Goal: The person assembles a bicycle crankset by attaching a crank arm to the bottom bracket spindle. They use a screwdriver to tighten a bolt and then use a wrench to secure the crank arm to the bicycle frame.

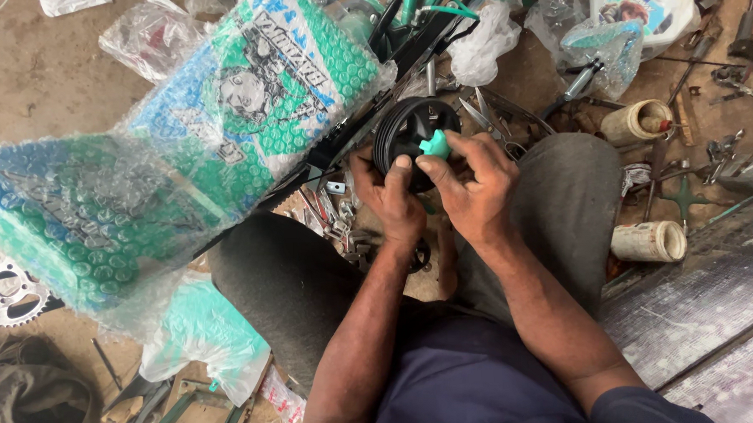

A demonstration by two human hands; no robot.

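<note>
1. The left hand (pixel 390 198) is curled around the lower left edge of a small black plastic wheel with a ribbed rubber tyre (pixel 403 129), its thumb pressed flat on the wheel's face; the fingers are closed on the rim.
2. The right hand (pixel 473 183) is pinched together, thumb and fingertips closed on a small green plastic cap (pixel 435 143) that sits at the hub of the wheel.
3. The wheel is held above the person's lap, between the two knees in grey trousers (pixel 560 205), and stands upright with its face turned towards the camera.
4. Just behind the wheel, a black frame part (pixel 365 120) runs up and to the left into a large piece wrapped in clear bubble wrap with green and blue printed panels (pixel 182 151), which fills the left half of the view.
5. A pair of metal scissors or pliers (pixel 488 120) lies on the dirt floor (pixel 30 73) just beside the wheel to the right.
6. Further right on the floor are two cream-coloured rolls of tape (pixel 649 241), one above the other and well apart, among scattered hand tools.
7. A silver toothed chain sprocket (pixel 4 291) lies at the left edge.
8. Crumpled clear plastic bags (pixel 487 37) and a white plastic jug (pixel 653 6) lie along the top.
</note>
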